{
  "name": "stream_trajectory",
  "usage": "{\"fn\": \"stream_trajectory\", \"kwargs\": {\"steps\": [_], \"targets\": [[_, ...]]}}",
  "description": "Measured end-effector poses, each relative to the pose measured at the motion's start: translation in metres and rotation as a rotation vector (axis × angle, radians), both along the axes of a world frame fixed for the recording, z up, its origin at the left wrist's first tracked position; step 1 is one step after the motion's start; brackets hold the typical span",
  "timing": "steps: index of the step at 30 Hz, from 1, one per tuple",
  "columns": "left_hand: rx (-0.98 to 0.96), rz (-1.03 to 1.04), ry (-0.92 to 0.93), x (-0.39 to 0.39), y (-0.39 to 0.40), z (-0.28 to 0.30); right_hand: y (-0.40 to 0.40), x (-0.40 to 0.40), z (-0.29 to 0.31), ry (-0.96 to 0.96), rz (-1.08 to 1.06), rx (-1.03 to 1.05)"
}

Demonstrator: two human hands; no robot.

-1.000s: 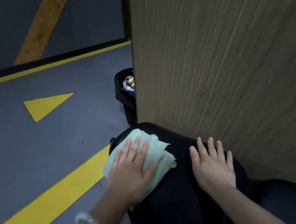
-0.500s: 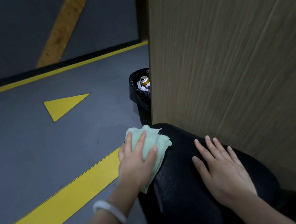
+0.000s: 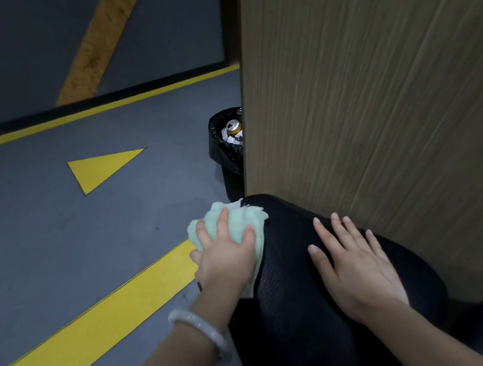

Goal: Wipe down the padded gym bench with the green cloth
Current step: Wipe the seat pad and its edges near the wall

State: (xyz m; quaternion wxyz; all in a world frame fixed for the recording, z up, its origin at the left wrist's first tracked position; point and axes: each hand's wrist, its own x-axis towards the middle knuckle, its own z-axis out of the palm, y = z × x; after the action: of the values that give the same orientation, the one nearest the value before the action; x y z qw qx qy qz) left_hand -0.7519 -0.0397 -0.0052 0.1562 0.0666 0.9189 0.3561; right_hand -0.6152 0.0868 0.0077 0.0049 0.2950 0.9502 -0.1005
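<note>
Black padded bench [image 3: 297, 293]: left hand [image 3: 223, 258] clutching green cloth [image 3: 239, 221], right hand [image 3: 356, 266] flat.

arms: bare, no sleeves visible | left wrist: pale translucent bangle [image 3: 198, 328] | hands: bare, ungloved

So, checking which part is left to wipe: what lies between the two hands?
Head view: only bare black bench padding lies between the left hand, gripping the green cloth, and the flat right hand.

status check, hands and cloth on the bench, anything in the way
Left hand grips green cloth at bench left edge. Right hand flat on pad. Wood panel close behind, bin beyond.
</note>
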Motion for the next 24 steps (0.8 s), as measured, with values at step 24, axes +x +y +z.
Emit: {"fn": "stream_trajectory", "kwargs": {"steps": [24], "targets": [[-0.016,0.124,-0.045,0.022,0.001,-0.002,0.002,0.002,-0.010,0.082,0.007,0.035]]}}
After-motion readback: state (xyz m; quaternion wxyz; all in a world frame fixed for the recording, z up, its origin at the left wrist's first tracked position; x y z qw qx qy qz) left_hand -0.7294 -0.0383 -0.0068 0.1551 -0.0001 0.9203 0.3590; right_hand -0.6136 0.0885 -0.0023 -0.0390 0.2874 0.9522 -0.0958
